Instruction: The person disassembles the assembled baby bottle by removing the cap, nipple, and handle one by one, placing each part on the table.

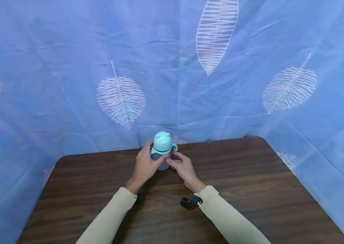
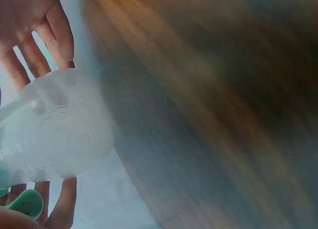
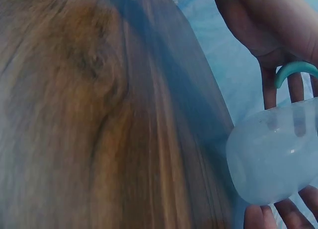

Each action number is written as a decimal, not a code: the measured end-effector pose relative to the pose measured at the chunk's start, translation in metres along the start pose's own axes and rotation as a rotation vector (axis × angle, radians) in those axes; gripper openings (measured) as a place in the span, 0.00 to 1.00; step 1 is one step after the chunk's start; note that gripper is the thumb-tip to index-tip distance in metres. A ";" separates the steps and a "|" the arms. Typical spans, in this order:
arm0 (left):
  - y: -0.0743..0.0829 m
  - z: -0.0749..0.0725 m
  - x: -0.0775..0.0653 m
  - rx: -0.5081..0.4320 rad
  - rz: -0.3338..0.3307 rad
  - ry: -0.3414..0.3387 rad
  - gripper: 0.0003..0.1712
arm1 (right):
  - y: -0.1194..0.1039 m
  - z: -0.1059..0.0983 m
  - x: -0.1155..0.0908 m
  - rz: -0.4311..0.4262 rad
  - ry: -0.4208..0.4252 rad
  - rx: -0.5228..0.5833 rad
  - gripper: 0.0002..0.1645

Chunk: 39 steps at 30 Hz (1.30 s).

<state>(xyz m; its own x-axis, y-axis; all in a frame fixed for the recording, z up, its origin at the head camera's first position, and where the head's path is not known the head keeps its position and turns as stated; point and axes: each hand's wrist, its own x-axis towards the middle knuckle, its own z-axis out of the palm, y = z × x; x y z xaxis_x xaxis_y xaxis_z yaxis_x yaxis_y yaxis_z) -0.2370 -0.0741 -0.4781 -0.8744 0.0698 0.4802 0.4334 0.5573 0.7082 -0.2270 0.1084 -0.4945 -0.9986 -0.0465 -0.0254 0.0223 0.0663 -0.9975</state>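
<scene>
A baby bottle with a translucent body and a mint-green domed cap with small ears is held near the table's far edge. My left hand grips its left side, thumb across the front and fingers behind. From the right, my right hand holds the lower body with thumb and fingertips. A mint handle sticks out on the right. In the left wrist view, the bottle's rounded base shows between both hands' fingers. Another green handle shows by my left hand in the right wrist view.
The dark brown wooden table has rounded far corners. Behind it hangs a blue cloth with white leaf prints. A black wrist strap is on my right wrist, by the light sleeve.
</scene>
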 end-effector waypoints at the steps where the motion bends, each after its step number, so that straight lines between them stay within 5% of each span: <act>1: 0.000 0.001 0.000 -0.002 0.005 0.000 0.45 | 0.000 -0.001 0.000 0.000 0.000 -0.004 0.30; 11: -0.001 0.005 0.004 -0.027 0.036 -0.012 0.44 | -0.004 -0.006 -0.004 -0.001 0.006 -0.034 0.33; 24: -0.006 0.005 0.003 -0.070 -0.031 -0.071 0.47 | -0.003 -0.012 -0.009 -0.041 -0.001 -0.176 0.37; 32: -0.008 -0.001 -0.005 -0.182 -0.028 -0.062 0.52 | -0.012 -0.021 -0.017 -0.061 -0.030 -0.295 0.39; 39: -0.003 -0.017 -0.019 -0.272 -0.075 -0.008 0.52 | -0.036 -0.044 -0.028 -0.040 0.017 -0.463 0.26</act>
<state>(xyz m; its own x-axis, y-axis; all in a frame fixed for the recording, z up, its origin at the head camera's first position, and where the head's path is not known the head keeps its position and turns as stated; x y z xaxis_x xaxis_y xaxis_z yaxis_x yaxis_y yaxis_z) -0.2180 -0.0913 -0.4798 -0.9077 0.0440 0.4173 0.4086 0.3191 0.8551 -0.2019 0.1509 -0.4548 -0.9990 -0.0417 0.0171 -0.0358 0.5032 -0.8634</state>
